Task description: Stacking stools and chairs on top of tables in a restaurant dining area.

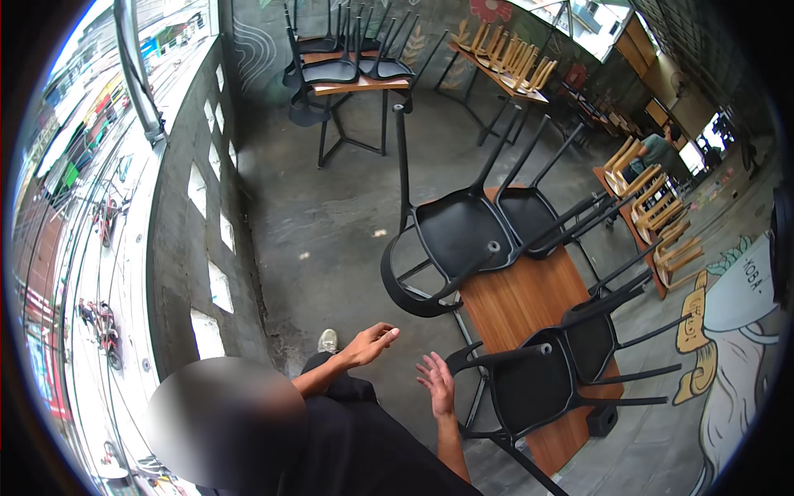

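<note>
My left hand (pixel 371 345) is held out in mid-air over the concrete floor, fingers loosely bent, holding nothing. My right hand (pixel 438 383) is raised with its fingers spread, empty, just left of a black plastic chair (pixel 533 387). That chair lies upside down on a wooden table (pixel 518 297), its legs sticking up and out. Another upturned black chair (pixel 462 229) rests on the table's far end, its curved backrest hanging over the edge. More black chairs lie inverted beside these two. Neither hand plainly touches a chair.
A low concrete wall (pixel 186 248) with square openings runs along the left, above a street. Farther off, another table (pixel 360 85) bears upturned black chairs, and further tables carry inverted wooden stools (pixel 508 56). A person (pixel 654 152) is at the far right. A small black box (pixel 602 421) is near the table's edge.
</note>
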